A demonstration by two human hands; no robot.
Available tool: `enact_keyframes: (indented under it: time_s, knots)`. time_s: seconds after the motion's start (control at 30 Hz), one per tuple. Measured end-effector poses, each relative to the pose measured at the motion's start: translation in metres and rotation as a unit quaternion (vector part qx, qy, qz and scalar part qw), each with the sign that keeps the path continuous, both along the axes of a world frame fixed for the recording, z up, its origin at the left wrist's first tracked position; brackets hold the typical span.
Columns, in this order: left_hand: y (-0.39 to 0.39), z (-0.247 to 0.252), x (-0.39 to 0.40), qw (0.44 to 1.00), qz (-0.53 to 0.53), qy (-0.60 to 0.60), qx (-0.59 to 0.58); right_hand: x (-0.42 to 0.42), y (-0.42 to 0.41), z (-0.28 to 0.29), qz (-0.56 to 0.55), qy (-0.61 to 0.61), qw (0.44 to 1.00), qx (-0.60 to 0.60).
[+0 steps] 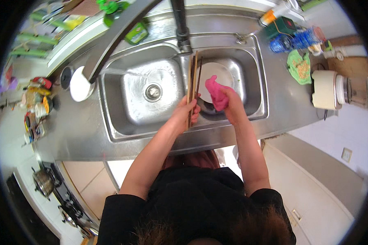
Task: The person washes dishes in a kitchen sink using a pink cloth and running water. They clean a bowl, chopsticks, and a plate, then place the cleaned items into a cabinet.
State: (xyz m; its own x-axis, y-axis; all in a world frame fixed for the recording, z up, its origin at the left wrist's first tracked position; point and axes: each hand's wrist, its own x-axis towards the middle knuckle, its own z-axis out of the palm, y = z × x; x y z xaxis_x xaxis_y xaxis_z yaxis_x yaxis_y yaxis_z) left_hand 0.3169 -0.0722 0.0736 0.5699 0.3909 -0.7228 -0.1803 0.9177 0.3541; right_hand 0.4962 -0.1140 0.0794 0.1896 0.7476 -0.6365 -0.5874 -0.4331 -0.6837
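Observation:
My left hand (185,111) grips several chopsticks (192,78), some pale and some dark, over the divider between two steel basins. Their long ends point toward the faucet. A bunched pink cloth (216,95) is held in my right hand (232,101), just right of the chopsticks and apart from them. Below the cloth, a white plate (219,72) lies in the right basin (253,92), with a dark rounded thing partly hidden under it. Water runs from the faucet (93,72) into the left basin (135,101), over the drain (153,92).
White bowls (79,87) stand left of the sink. A green detergent bottle (136,32) is behind it. On the right are a blue plastic bottle (294,39), a green bag with bits of food (300,66) and a cream blender (326,89). Pots (44,182) sit on a stove at lower left.

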Motion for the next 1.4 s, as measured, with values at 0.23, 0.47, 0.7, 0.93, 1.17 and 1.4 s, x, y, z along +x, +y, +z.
enact_keyframes:
  time_s: [0.23, 0.47, 0.7, 0.93, 1.17, 1.4]
  knots:
    - [-0.007, 0.01, -0.087, 0.985, 0.003, 0.112, 0.134, -0.103, 0.049, 0.024, 0.172, 0.101, 0.98, 0.016]
    - [-0.026, 0.01, -0.134, 0.986, 0.109, 0.099, 0.083, -0.179, 0.052, 0.029, 0.276, 0.054, 0.958, 0.054]
    - [-0.02, 0.024, -0.137, 0.995, 0.093, -0.031, 0.026, -0.195, 0.079, -0.008, 0.127, 0.057, 0.984, 0.11]
    - [-0.007, 0.023, -0.127, 0.993, 0.101, 0.05, 0.019, -0.208, 0.115, -0.04, 0.092, -0.084, 0.99, 0.061]
    - [-0.017, 0.044, -0.137, 0.981, 0.054, 0.177, 0.064, -0.214, 0.166, -0.06, 0.021, -0.182, 0.981, 0.065]
    - [-0.023, 0.047, -0.162, 0.982, 0.029, 0.179, 0.046, -0.165, 0.184, -0.094, 0.011, -0.074, 0.997, -0.011]
